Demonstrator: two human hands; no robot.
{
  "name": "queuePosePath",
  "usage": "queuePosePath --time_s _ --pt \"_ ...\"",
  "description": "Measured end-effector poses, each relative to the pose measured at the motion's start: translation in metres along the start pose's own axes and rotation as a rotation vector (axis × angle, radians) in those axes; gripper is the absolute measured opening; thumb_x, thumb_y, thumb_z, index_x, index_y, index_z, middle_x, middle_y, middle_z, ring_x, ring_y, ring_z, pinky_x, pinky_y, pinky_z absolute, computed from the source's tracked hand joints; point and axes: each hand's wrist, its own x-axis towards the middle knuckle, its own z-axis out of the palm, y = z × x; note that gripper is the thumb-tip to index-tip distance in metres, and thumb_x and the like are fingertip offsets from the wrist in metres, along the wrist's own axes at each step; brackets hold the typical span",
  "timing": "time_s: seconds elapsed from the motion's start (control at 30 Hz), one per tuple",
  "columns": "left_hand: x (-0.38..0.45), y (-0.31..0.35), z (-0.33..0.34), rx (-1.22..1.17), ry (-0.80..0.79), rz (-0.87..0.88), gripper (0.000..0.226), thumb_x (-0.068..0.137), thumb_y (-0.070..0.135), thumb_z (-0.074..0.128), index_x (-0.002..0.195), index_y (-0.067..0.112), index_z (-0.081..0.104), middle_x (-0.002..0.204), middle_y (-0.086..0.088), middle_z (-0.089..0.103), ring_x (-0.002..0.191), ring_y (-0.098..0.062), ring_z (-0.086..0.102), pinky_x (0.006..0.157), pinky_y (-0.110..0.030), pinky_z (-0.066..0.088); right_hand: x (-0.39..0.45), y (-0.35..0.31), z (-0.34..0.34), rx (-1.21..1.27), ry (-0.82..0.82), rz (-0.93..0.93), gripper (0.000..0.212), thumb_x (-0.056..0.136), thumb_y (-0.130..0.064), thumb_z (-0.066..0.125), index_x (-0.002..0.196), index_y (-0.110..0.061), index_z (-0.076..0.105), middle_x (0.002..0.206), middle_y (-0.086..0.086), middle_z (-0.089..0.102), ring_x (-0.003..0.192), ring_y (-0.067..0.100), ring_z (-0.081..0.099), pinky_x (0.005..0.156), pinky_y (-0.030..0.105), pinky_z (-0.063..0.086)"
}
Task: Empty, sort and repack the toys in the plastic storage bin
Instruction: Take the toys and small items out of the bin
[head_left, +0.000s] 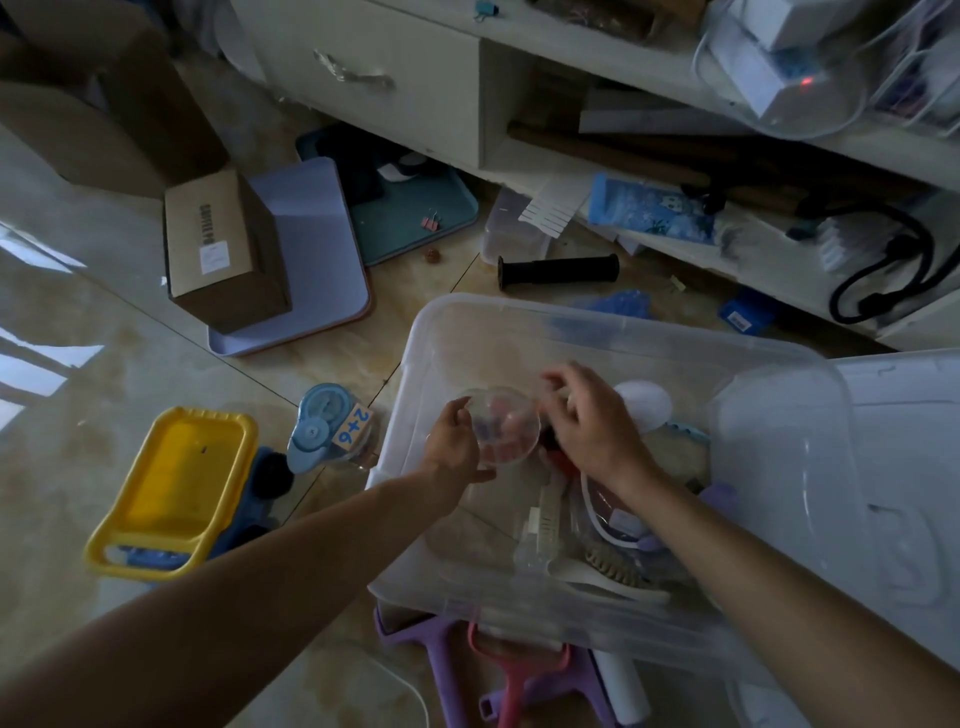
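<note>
We note the clear plastic storage bin (613, 332) at lower centre-right of the frame, partly emptied. A yellow-and-blue toy truck (176, 493) and a blue toy with a "2+6" label (330, 426) already sit on the floor at lower left. The left hand (457, 447) grasps a clear round plastic container (501, 423) over the bin; the right hand (587, 421) curls beside it, its hold unclear. Brushes and mixed pieces (597, 540) remain inside; we judge sorting and repacking not begun.
</note>
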Motion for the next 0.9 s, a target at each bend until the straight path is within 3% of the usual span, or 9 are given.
queuePosePath --time_s 0.07,0.17,0.23,0.3,0.4,0.5,0.7,0.9 --pt "-0.002 -0.001 0.000 -0.002 0.019 0.011 0.031 0.107 0.031 0.031 0.133 0.027 0.047 0.111 0.002 0.052 0.100 -0.029 0.061 0.082 -0.055 0.058 0.010 0.011 0.002 -0.155 0.112 0.082 0.013 0.100 -0.013 0.052 0.106 -0.010 0.062 0.106 0.004 0.062 0.092 0.017 0.060 0.078 0.030 0.052" --pt "-0.004 -0.008 0.003 0.100 0.109 -0.071 0.029 0.102 0.038 0.033 0.117 0.030 0.055 0.111 0.001 0.056 0.090 -0.033 0.066 0.069 -0.057 0.059 0.023 0.025 0.016 -0.367 -0.182 0.003 0.016 0.090 -0.002 0.056 0.098 -0.012 0.066 0.104 0.004 0.059 0.095 0.025 0.061 0.079 0.029 0.046" --pt "-0.006 -0.018 0.002 0.253 0.158 -0.131 0.028 0.095 0.037 0.034 0.102 0.029 0.060 0.111 -0.007 0.060 0.084 -0.035 0.068 0.064 -0.059 0.059 0.027 0.027 0.029 -0.489 -0.391 -0.118 0.021 0.089 -0.007 0.057 0.108 -0.011 0.065 0.114 0.008 0.056 0.105 0.029 0.060 0.086 0.034 0.049" --pt "-0.011 -0.024 0.000 0.403 0.139 -0.157 0.026 0.096 0.028 0.036 0.103 0.027 0.061 0.108 -0.010 0.062 0.087 -0.035 0.067 0.064 -0.057 0.059 0.030 0.029 0.044 -0.631 -0.502 -0.192 0.034 0.093 -0.023 0.054 0.126 -0.018 0.060 0.131 0.010 0.051 0.118 0.031 0.056 0.097 0.041 0.047" --pt "-0.017 -0.028 -0.002 0.435 0.133 -0.216 0.028 0.100 0.022 0.034 0.113 0.023 0.059 0.113 -0.014 0.059 0.093 -0.037 0.063 0.064 -0.054 0.059 0.032 0.031 0.064 -0.881 -0.555 -0.131 0.050 0.096 -0.041 0.048 0.145 -0.034 0.042 0.161 0.012 0.021 0.140 0.032 0.036 0.108 0.047 0.032" --pt "-0.016 -0.028 -0.002 0.456 0.114 -0.217 0.026 0.100 0.022 0.037 0.115 0.022 0.058 0.114 -0.016 0.058 0.093 -0.039 0.062 0.063 -0.058 0.058 0.035 0.030 0.082 -1.052 -0.544 -0.057 0.047 0.099 -0.042 0.042 0.146 -0.033 0.039 0.159 0.016 0.020 0.138 0.036 0.029 0.108 0.050 0.032" --pt "-0.015 -0.029 -0.003 0.547 -0.017 -0.253 0.039 0.102 0.016 0.039 0.142 0.015 0.041 0.117 -0.018 0.061 0.098 -0.039 0.068 0.076 -0.051 0.060 0.034 0.031 0.092 -1.098 -0.499 -0.109 0.037 0.100 -0.030 0.042 0.136 -0.027 0.050 0.143 0.015 0.036 0.124 0.038 0.041 0.095 0.041 0.041" --pt "-0.013 -0.031 0.000 0.437 0.009 -0.328 0.028 0.103 0.023 0.040 0.127 0.019 0.054 0.117 -0.017 0.060 0.089 -0.038 0.066 0.075 -0.060 0.057 0.038 0.029 0.091 -0.961 -0.552 -0.160 0.031 0.101 -0.024 0.044 0.126 -0.020 0.061 0.134 0.013 0.047 0.117 0.036 0.055 0.095 0.041 0.044"
